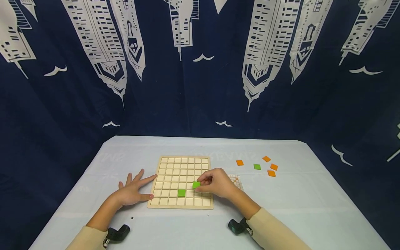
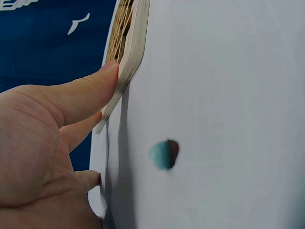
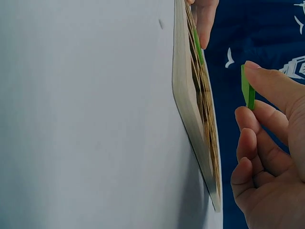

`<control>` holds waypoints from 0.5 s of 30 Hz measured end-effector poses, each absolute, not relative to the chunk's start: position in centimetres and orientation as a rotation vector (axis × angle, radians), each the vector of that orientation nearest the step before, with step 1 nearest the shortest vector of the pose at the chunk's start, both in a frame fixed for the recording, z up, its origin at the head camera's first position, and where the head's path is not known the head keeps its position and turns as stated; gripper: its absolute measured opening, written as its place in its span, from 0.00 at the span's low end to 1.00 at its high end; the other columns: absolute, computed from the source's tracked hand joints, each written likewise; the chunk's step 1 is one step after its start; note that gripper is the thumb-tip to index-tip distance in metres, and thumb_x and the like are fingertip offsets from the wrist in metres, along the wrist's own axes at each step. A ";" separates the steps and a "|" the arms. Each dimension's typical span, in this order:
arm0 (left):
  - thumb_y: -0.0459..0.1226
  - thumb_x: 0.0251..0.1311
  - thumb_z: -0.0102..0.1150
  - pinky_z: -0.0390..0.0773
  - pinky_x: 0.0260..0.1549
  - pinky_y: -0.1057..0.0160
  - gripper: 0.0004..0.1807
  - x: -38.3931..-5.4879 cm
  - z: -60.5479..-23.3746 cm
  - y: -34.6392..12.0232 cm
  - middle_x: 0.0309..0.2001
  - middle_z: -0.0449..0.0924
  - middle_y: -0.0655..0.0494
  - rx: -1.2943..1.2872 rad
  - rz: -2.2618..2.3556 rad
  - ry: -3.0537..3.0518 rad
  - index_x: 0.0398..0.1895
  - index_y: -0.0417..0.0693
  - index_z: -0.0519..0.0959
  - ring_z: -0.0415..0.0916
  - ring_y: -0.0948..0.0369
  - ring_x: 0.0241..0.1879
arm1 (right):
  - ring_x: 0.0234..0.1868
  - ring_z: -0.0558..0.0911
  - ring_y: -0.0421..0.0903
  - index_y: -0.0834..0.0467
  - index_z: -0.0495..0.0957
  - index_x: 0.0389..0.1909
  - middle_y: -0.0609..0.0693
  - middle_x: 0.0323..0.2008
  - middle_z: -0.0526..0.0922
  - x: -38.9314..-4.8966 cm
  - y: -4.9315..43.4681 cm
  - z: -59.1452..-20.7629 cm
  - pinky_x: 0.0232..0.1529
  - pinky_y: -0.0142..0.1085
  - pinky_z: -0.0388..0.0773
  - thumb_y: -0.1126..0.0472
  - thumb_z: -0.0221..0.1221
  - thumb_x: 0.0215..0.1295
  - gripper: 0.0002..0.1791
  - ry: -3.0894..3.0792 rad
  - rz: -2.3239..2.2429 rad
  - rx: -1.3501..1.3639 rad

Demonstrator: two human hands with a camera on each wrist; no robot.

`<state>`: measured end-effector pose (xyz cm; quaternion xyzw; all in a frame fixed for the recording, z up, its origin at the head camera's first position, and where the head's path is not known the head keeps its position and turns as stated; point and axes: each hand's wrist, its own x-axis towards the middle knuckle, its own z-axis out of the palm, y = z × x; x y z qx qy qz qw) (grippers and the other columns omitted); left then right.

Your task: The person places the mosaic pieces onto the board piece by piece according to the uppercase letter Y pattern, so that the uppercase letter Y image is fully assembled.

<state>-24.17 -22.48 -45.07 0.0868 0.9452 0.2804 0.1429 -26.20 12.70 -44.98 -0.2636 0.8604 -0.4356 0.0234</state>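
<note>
Now right hand pinches tile, flat above board; second tile sits six o'clock; splayed left hand touches nine o'clock edge.

Both sleeves are beige; a black, rounded device sits beside each cuff.

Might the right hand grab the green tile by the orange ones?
Probably not yet: the right hand pinches one green tile, though the way to the far green tile looks clear.

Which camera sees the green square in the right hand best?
The right wrist view: the green square looks large, pinched in the right hand. The head view shows it small, over the board; the left wrist view misses it.
</note>
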 end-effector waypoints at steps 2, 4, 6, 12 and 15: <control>0.56 0.53 0.74 0.24 0.61 0.15 0.47 -24.2 -45.1 -22.4 0.81 0.36 0.30 0.253 0.810 2.726 0.77 0.61 0.66 0.20 0.23 0.76 | 0.28 0.81 0.35 0.55 0.89 0.35 0.42 0.28 0.88 -26.3 12.6 -45.0 0.32 0.29 0.80 0.56 0.79 0.51 0.13 2.654 -1.349 -0.813; 0.56 0.53 0.74 0.25 0.61 0.15 0.47 -24.2 -45.0 -22.4 0.81 0.36 0.30 0.256 0.806 2.728 0.77 0.61 0.66 0.20 0.23 0.76 | 0.28 0.81 0.35 0.55 0.89 0.36 0.42 0.29 0.88 -26.4 12.4 -45.0 0.33 0.29 0.81 0.56 0.79 0.51 0.13 2.651 -1.345 -0.810; 0.56 0.53 0.74 0.25 0.61 0.15 0.48 -24.2 -45.0 -22.4 0.81 0.36 0.30 0.256 0.803 2.728 0.77 0.61 0.66 0.20 0.22 0.76 | 0.29 0.81 0.35 0.55 0.89 0.36 0.42 0.29 0.88 -26.5 12.3 -45.0 0.33 0.29 0.81 0.56 0.79 0.52 0.12 2.650 -1.341 -0.815; 0.56 0.53 0.73 0.26 0.61 0.15 0.48 -24.2 -45.0 -22.3 0.81 0.37 0.30 0.247 0.785 2.732 0.78 0.61 0.65 0.21 0.22 0.76 | 0.28 0.82 0.34 0.55 0.90 0.36 0.42 0.29 0.88 -26.8 11.6 -44.9 0.34 0.29 0.82 0.57 0.79 0.52 0.12 2.657 -1.335 -0.827; 0.56 0.53 0.73 0.25 0.61 0.15 0.48 -24.2 -44.9 -22.3 0.81 0.36 0.30 0.246 0.782 2.731 0.78 0.61 0.65 0.20 0.22 0.76 | 0.28 0.82 0.34 0.55 0.90 0.35 0.41 0.28 0.87 -26.9 11.2 -44.8 0.33 0.29 0.82 0.57 0.79 0.52 0.12 2.660 -1.331 -0.821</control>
